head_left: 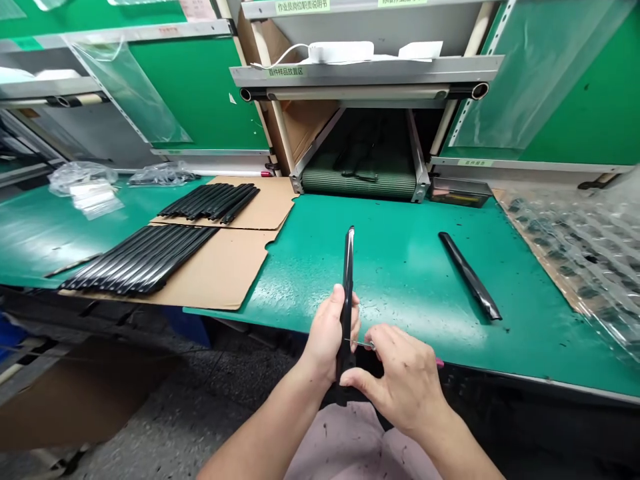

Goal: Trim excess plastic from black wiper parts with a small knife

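My left hand (330,330) is closed round a long, glossy black plastic strip (349,267), which stands nearly upright in the view over the table's front edge. A slim craft knife (367,345) is in my right hand (405,373), its thin metal blade lying against the strip's lower part. A bit of pink handle shows beyond that hand's far side. My right thumb reaches to the strip below the blade. Another black strip (469,275) lies alone on the green tabletop (400,233) to the right.
Two rows of black strips (145,257) lie on cardboard sheets (235,267) at left. A conveyor belt (360,180) runs back beneath the shelf (370,70). Clear plastic trays (590,260) stand at right, near a small dark box (460,192). Plastic bags (83,179) sit far left.
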Demonstrator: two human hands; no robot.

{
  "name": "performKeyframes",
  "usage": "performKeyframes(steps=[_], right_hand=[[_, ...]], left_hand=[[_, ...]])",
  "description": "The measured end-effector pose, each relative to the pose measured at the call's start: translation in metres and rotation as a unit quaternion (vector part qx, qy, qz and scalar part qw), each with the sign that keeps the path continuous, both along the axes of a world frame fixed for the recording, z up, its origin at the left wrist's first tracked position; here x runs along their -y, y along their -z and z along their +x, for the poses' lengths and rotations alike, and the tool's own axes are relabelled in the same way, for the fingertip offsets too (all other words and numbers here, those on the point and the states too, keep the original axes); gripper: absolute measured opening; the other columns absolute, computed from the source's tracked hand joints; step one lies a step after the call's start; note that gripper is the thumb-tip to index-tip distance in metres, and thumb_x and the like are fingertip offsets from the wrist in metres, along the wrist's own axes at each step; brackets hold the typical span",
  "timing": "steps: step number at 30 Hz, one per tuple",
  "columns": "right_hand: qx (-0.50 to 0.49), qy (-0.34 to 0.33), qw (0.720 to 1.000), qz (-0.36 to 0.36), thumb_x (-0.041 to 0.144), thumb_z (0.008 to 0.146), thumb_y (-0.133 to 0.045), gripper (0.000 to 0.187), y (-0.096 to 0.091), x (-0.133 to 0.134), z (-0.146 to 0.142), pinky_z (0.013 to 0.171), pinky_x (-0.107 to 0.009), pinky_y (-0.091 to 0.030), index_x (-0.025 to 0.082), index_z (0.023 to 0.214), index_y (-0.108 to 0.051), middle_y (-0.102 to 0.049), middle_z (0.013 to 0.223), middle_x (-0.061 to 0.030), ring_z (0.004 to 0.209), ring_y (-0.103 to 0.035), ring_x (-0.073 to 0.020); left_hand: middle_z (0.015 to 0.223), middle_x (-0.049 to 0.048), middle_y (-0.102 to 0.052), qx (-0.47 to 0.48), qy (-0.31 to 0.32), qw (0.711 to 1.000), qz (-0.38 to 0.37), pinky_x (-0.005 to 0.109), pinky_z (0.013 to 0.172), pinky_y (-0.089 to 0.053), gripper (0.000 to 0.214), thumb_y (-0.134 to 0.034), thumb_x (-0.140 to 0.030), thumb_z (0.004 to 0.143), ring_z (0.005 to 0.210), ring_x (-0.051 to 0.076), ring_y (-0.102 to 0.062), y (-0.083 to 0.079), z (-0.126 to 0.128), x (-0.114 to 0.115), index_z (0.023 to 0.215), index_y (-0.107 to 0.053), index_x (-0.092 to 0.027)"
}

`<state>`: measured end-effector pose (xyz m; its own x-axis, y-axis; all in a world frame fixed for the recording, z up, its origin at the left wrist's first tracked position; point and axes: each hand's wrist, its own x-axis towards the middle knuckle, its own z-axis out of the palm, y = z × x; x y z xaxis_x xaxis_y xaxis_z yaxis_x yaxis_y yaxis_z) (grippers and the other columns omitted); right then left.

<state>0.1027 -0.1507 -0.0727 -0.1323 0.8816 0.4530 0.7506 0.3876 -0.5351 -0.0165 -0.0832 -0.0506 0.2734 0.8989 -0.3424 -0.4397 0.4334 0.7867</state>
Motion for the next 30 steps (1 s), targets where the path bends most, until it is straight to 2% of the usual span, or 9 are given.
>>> performKeyframes(steps=[6,9,12,15,17,19,21,25,30], right_hand=[[0.043,-0.004,0.999,-0.013,0.072,0.093,-0.035,0.06,0.002,0.003,-0.004,0.059,-0.031,-0.019,0.019,0.07,-0.05,-0.052,0.063,0.0009,0.058,-0.043,-0.0154],[0.004,-0.016,0.999,-0.029,0.071,0.091,-0.043,0.058,0.001,0.005,-0.007,0.057,-0.031,-0.019,0.019,0.066,-0.049,-0.049,0.058,0.003,0.055,-0.042,-0.0133],[-0.069,0.041,0.994,-0.071,0.072,0.081,-0.059,0.057,0.0,0.001,-0.006,0.056,-0.028,-0.026,0.019,0.065,-0.05,-0.049,0.062,0.0039,0.058,-0.044,-0.0117],[-0.096,0.12,0.982,-0.109,0.061,0.092,-0.053,0.042,0.001,-0.004,0.001,0.063,-0.027,-0.036,0.021,0.087,-0.063,-0.06,0.079,0.0012,0.07,-0.055,-0.0136],[-0.108,0.125,0.979,-0.12,0.047,0.102,-0.04,0.037,0.003,-0.002,0.005,0.072,-0.028,-0.041,0.022,0.109,-0.065,-0.064,0.096,-0.0017,0.084,-0.06,-0.0149],[-0.134,0.087,0.981,-0.109,0.036,0.104,-0.037,0.034,0.005,0.005,0.005,0.077,-0.026,-0.045,0.022,0.12,-0.063,-0.064,0.102,-0.0032,0.091,-0.061,-0.0137],[-0.167,0.059,0.982,-0.073,0.029,0.101,-0.046,0.027,0.007,0.014,0.003,0.075,-0.023,-0.048,0.022,0.119,-0.065,-0.064,0.099,-0.0026,0.087,-0.062,-0.0114],[-0.184,0.08,0.98,0.019,0.019,0.091,-0.063,0.02,0.011,0.029,-0.006,0.072,-0.022,-0.051,0.021,0.11,-0.07,-0.066,0.092,-0.0023,0.082,-0.063,-0.0121],[-0.15,0.107,0.98,0.069,0.014,0.09,-0.064,0.023,0.013,0.028,-0.008,0.072,-0.028,-0.052,0.019,0.111,-0.07,-0.067,0.092,-0.0052,0.083,-0.062,-0.0161]], left_hand=[[0.043,-0.0103,-0.029,0.035,0.007,0.998,-0.053,0.016,0.03,-0.022,0.056,-0.073,-0.064,0.07,0.034,0.005,-0.022,-0.003,0.0,0.0,0.083,-0.045,-0.018],[0.043,-0.0103,-0.028,0.049,0.014,0.997,-0.059,0.016,0.029,-0.022,0.052,-0.071,-0.062,0.074,0.033,0.005,-0.021,-0.001,0.001,0.0,0.083,-0.045,-0.018],[0.044,-0.0093,-0.029,0.049,0.027,0.997,-0.058,0.016,0.03,-0.023,0.046,-0.062,-0.06,0.083,0.033,0.006,-0.022,-0.001,0.002,0.001,0.082,-0.045,-0.018],[0.045,-0.0084,-0.029,0.044,0.029,0.997,-0.062,0.016,0.03,-0.022,0.038,-0.046,-0.054,0.095,0.033,0.006,-0.021,-0.004,0.002,0.001,0.084,-0.045,-0.018],[0.045,-0.0082,-0.027,0.044,0.026,0.997,-0.06,0.016,0.029,-0.021,0.036,-0.035,-0.05,0.1,0.032,0.007,-0.019,-0.006,0.001,0.001,0.085,-0.045,-0.018],[0.046,-0.0081,-0.026,0.045,0.023,0.997,-0.06,0.016,0.029,-0.02,0.037,-0.03,-0.048,0.102,0.033,0.007,-0.018,-0.005,-0.001,0.0,0.085,-0.045,-0.018],[0.045,-0.0082,-0.025,0.045,0.018,0.997,-0.068,0.016,0.029,-0.02,0.037,-0.03,-0.048,0.102,0.034,0.007,-0.017,-0.003,-0.001,-0.001,0.085,-0.044,-0.018],[0.045,-0.0085,-0.024,0.052,0.016,0.996,-0.074,0.016,0.031,-0.018,0.036,-0.036,-0.049,0.1,0.035,0.007,-0.016,0.0,0.001,-0.001,0.084,-0.044,-0.019],[0.048,-0.0091,-0.026,0.044,0.026,0.997,-0.06,0.015,0.032,-0.018,0.041,-0.054,-0.058,0.09,0.036,0.006,-0.019,0.001,0.003,0.006,0.084,-0.044,-0.019]])
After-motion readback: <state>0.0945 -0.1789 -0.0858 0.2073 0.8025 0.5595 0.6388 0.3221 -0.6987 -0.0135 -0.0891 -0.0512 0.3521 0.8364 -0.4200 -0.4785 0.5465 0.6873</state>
